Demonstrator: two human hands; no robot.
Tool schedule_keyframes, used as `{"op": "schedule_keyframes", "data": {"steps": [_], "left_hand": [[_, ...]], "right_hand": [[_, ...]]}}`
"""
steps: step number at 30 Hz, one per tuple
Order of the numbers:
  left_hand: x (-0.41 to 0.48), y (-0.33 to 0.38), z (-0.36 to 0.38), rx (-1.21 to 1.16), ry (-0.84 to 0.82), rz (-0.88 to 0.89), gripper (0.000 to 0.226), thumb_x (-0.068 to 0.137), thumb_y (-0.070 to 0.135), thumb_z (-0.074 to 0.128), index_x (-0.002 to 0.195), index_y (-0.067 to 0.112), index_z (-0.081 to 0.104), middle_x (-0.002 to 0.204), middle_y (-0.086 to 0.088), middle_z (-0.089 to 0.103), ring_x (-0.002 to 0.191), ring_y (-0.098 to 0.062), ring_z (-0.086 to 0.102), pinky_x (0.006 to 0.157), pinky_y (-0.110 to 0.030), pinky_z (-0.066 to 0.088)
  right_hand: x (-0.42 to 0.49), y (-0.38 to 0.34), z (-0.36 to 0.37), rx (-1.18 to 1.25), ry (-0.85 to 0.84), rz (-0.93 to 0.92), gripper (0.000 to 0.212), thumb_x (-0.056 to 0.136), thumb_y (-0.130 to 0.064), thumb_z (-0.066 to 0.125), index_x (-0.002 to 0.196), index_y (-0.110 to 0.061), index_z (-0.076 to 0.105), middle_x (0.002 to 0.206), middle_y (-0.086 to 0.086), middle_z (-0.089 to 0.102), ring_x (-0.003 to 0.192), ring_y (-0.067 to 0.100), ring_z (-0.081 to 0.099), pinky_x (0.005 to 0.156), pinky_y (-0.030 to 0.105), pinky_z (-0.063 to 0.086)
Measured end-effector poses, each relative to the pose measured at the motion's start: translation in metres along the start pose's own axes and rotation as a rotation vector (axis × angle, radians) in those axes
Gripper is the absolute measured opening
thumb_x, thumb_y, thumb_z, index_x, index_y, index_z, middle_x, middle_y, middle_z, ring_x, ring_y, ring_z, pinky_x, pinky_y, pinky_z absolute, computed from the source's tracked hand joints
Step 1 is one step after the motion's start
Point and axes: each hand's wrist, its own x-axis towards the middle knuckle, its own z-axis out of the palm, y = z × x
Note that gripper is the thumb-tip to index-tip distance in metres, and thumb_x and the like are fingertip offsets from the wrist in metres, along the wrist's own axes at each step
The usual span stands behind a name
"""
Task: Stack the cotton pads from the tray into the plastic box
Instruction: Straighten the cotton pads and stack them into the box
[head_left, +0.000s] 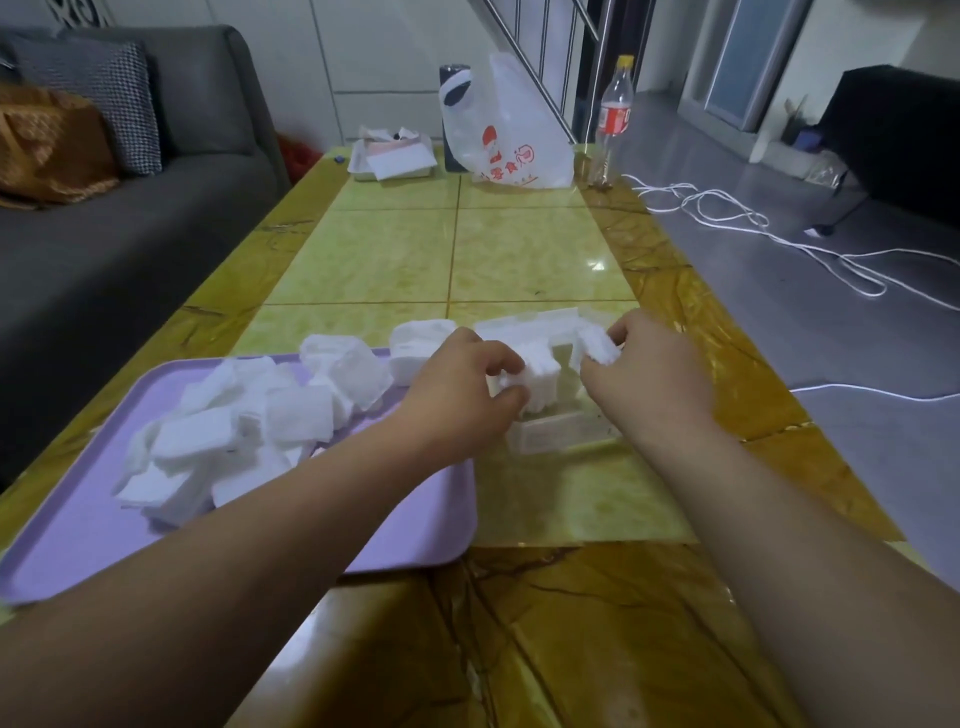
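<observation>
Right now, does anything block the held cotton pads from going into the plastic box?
Nothing visible does. The left hand and right hand hold cotton pads right at the open plastic box.

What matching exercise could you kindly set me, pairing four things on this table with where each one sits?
Things:
1. purple tray
2. plastic box
3. white carrier bag
4. bottle

Places:
A. far end, at the table edge on the right
B. near left, under loose cotton pads
C. far end, red print on it
D. just right of the tray, by the left hand and right hand

Pairs: 1-B; 2-D; 3-C; 4-A.
</observation>
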Motion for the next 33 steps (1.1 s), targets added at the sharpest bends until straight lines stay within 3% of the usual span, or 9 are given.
{"op": "schedule_keyframes", "data": {"steps": [3,6,13,17,21,24,27,30,33], "left_hand": [[-0.002,0.0,0.001,-0.006,-0.002,0.0,0.026,0.09,0.033,0.072,0.114,0.026,0.072,0.111,0.005,0.055,0.089,-0.013,0.061,0.086,-0.027,0.049],[-0.002,0.0,0.003,-0.019,0.013,0.004,0.025,0.091,0.031,0.071,0.115,0.025,0.072,0.111,0.006,0.055,0.088,-0.012,0.061,0.084,-0.024,0.047],[-0.003,-0.005,0.005,-0.072,0.041,0.004,0.025,0.091,0.029,0.073,0.114,0.022,0.073,0.107,0.006,0.052,0.078,-0.008,0.064,0.075,-0.019,0.044],[-0.004,-0.005,0.004,-0.078,0.033,0.01,0.025,0.091,0.031,0.073,0.115,0.023,0.073,0.107,0.007,0.052,0.077,-0.005,0.063,0.074,-0.018,0.043],[-0.006,-0.006,0.001,-0.087,0.007,0.034,0.026,0.093,0.033,0.071,0.117,0.023,0.072,0.111,0.008,0.055,0.082,-0.004,0.064,0.081,-0.024,0.051],[-0.014,-0.013,-0.009,-0.122,0.005,0.075,0.025,0.093,0.028,0.072,0.117,0.023,0.071,0.112,0.01,0.057,0.088,-0.003,0.067,0.084,-0.025,0.053],[-0.028,-0.024,-0.028,-0.086,0.03,0.112,0.023,0.091,0.022,0.073,0.115,0.021,0.072,0.109,0.009,0.059,0.086,-0.004,0.068,0.081,-0.02,0.05],[-0.046,-0.041,-0.058,0.015,0.06,0.093,0.016,0.09,0.02,0.074,0.105,0.024,0.074,0.102,0.01,0.059,0.078,-0.006,0.065,0.076,-0.018,0.045],[-0.066,-0.06,-0.091,0.185,0.108,0.018,0.014,0.089,0.027,0.073,0.103,0.026,0.075,0.104,0.007,0.059,0.08,-0.013,0.062,0.076,-0.028,0.048]], "right_hand": [[0.004,-0.005,0.014,-0.064,-0.029,-0.005,0.026,0.09,-0.042,0.06,0.104,-0.02,0.059,0.098,0.001,0.065,0.086,0.029,0.06,0.065,0.035,0.044],[0.006,-0.011,0.022,-0.124,-0.03,-0.011,0.018,0.091,-0.035,0.058,0.103,-0.021,0.058,0.101,0.004,0.064,0.085,0.029,0.056,0.066,0.034,0.041],[0.002,-0.019,0.019,-0.056,-0.142,-0.065,0.026,0.073,-0.019,0.065,0.096,-0.011,0.071,0.094,0.007,0.071,0.086,0.031,0.066,0.075,0.041,0.059],[0.005,-0.017,0.022,-0.095,-0.046,-0.052,0.014,0.082,-0.019,0.061,0.095,-0.018,0.067,0.095,0.004,0.067,0.085,0.03,0.058,0.067,0.034,0.048],[0.001,-0.02,0.026,-0.029,-0.151,-0.034,0.016,0.079,-0.021,0.062,0.094,-0.023,0.066,0.097,0.001,0.068,0.088,0.026,0.062,0.072,0.035,0.054],[-0.003,-0.026,0.021,-0.087,-0.212,-0.013,0.029,0.078,-0.03,0.06,0.107,-0.029,0.065,0.107,-0.005,0.067,0.098,0.025,0.062,0.077,0.033,0.049],[-0.01,-0.032,0.017,-0.156,-0.206,-0.021,0.047,0.079,-0.025,0.063,0.126,-0.024,0.061,0.125,-0.001,0.064,0.114,0.028,0.058,0.08,0.034,0.044],[-0.019,-0.046,0.015,-0.21,-0.124,-0.124,0.048,0.083,-0.016,0.058,0.131,-0.017,0.06,0.135,0.004,0.058,0.126,0.029,0.051,0.091,0.037,0.043],[-0.035,-0.068,0.024,-0.097,-0.059,-0.366,0.041,0.089,-0.011,0.051,0.128,-0.016,0.065,0.135,0.003,0.059,0.13,0.026,0.05,0.101,0.039,0.046]]}}
